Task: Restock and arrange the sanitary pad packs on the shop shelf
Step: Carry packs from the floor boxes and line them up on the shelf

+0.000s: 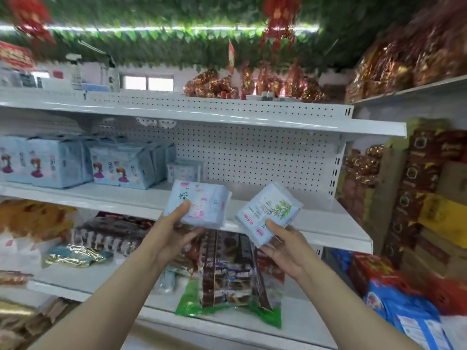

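My left hand [174, 231] grips a light blue pad pack with a pink cartoon print [199, 202], thumb on its front. My right hand [283, 246] holds a second light blue pad pack with a green leaf print [271, 210], tilted, thumb on top. Both packs hover in front of the white middle shelf [290, 210], whose right half is bare. Further left on that shelf stand larger blue pad packs with cartoon girls [118, 165] and a small pad pack [184, 170] against the pegboard.
The shelf below carries snack bags, among them a green-edged chocolate bag [227, 279] and foil packets [75, 256]. Red and blue boxes [394, 294] crowd the lower right. A side rack [429, 188] of wrapped goods stands right. The top shelf [227, 114] overhangs.
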The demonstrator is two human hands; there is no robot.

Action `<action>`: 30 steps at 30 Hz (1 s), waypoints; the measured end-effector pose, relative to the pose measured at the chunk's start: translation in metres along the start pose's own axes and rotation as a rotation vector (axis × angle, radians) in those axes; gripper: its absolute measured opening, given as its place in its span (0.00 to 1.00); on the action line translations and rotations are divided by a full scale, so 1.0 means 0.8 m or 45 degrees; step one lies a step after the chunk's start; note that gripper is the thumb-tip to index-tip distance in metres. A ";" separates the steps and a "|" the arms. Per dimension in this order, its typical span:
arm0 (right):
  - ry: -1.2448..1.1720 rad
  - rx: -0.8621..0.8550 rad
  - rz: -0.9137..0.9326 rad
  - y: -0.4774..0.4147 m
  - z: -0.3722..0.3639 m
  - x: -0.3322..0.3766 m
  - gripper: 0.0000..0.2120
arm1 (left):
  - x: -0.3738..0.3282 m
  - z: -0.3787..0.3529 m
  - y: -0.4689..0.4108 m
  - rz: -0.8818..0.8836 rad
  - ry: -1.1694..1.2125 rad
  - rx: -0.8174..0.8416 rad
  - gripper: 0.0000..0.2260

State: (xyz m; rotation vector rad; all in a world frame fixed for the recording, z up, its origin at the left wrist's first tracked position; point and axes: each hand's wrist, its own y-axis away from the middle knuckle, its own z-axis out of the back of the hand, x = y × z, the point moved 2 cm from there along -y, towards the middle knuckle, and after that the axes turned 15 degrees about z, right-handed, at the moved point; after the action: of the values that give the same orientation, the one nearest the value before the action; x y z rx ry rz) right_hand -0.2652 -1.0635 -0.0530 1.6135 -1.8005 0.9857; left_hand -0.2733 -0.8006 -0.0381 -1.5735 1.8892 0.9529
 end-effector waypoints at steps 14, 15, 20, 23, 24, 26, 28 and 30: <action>0.240 -0.084 0.164 -0.154 -0.101 -0.054 0.31 | -0.131 0.054 -0.143 0.053 -0.229 0.052 0.17; 0.240 -0.097 0.174 -0.163 -0.106 -0.059 0.31 | -0.137 0.059 -0.152 0.058 -0.238 0.060 0.16; 0.275 -0.128 0.313 -0.194 -0.128 -0.083 0.35 | -0.162 0.086 -0.191 0.089 -0.332 0.112 0.17; 0.329 -0.154 0.432 -0.206 -0.138 -0.095 0.33 | -0.172 0.101 -0.208 0.123 -0.388 0.133 0.23; 0.351 -0.166 0.463 -0.209 -0.141 -0.099 0.34 | -0.175 0.107 -0.213 0.129 -0.397 0.150 0.27; 0.385 -0.196 0.493 -0.213 -0.145 -0.107 0.37 | -0.179 0.116 -0.222 0.148 -0.400 0.198 0.35; 0.420 -0.224 0.513 -0.216 -0.149 -0.114 0.35 | -0.182 0.122 -0.229 0.158 -0.384 0.226 0.32; 0.415 -0.260 0.538 -0.216 -0.152 -0.118 0.31 | -0.184 0.125 -0.232 0.176 -0.362 0.234 0.24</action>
State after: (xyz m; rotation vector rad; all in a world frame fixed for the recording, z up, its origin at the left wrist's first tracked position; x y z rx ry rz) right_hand -0.0913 -0.9136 -0.0247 0.9059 -1.9684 1.1256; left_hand -0.0669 -0.6470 -0.0272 -1.1486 1.8420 0.9727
